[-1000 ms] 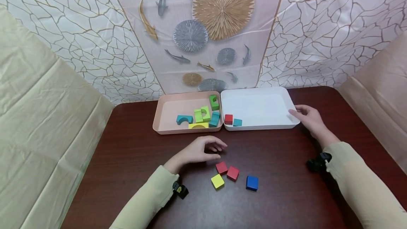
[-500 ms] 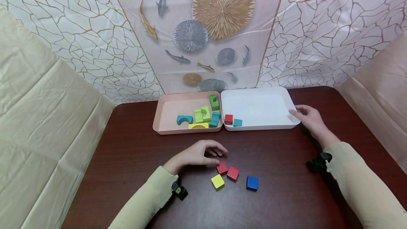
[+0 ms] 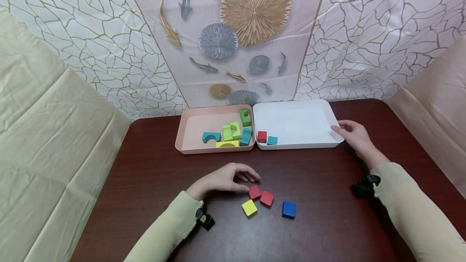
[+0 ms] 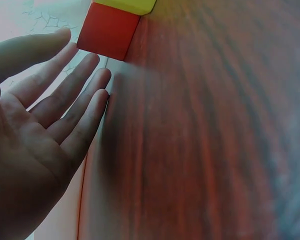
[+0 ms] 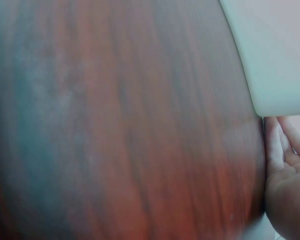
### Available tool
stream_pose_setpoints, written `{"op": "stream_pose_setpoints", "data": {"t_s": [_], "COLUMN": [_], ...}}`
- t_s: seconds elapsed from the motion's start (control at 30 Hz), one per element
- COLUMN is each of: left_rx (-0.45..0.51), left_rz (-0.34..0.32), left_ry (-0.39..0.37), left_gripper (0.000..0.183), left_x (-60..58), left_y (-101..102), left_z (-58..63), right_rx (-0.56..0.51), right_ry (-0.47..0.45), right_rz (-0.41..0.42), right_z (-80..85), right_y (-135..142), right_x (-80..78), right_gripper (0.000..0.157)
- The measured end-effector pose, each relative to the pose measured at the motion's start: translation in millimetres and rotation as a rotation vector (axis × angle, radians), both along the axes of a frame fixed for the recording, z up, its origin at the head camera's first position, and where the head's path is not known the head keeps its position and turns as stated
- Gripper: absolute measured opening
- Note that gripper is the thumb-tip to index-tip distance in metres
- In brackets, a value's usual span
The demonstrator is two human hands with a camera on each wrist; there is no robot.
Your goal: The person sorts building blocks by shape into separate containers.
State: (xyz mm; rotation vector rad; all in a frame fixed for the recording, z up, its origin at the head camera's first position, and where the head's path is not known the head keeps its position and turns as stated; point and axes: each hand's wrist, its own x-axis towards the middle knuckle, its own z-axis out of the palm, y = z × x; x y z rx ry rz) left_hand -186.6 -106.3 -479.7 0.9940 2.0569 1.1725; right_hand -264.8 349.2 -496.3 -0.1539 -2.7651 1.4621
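In the head view my left hand point(image 3: 230, 178) hovers low over the table, fingers loosely bent and apart. Its thumb tip is right at the corner of a red cube point(image 3: 254, 192). The left wrist view has that red cube point(image 4: 108, 31) just beyond the fingertips, with nothing in the palm. A second red cube point(image 3: 267, 199) and a yellow cube point(image 3: 249, 208) lie close by, and a blue cube point(image 3: 289, 210) sits farther right. My right hand point(image 3: 356, 137) pinches the right rim of the white tray point(image 3: 298, 145), thumb over the edge and fingers against the outer wall.
The white tray contains a red cube point(image 3: 261, 136) and a teal block point(image 3: 272, 140). Left of it, side by side, stands a pink tray point(image 3: 189, 132) with several arched and notched blocks in green, teal and yellow. A patterned cloth point(image 3: 233, 64) hangs behind the dark table point(image 3: 153, 173).
My left hand has come down and toward me, its thumb reaching the nearest red cube. The right hand keeps its place at the white tray.
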Motion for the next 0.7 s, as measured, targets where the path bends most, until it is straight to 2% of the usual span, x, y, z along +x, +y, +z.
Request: {"op": "stream_pose_setpoints", "data": {"t_s": [0.23, 0.7], "left_rx": [-0.032, -0.091], "left_rz": [-0.033, -0.057], "left_ry": [0.008, 0.031], "left_gripper": [0.04, 0.041], "left_x": [0.0, 1.7], "left_y": [0.4, 2.6], "left_z": [-0.7, 1.2], "right_rx": [0.012, 0.022], "right_ry": [-0.019, -0.019], "right_rz": [-0.008, -0.012], "right_z": [0.3, 2.1], "right_y": [-1.1, -2.0], "right_x": [-0.2, -0.8], "right_gripper": [0.07, 0.069]}}
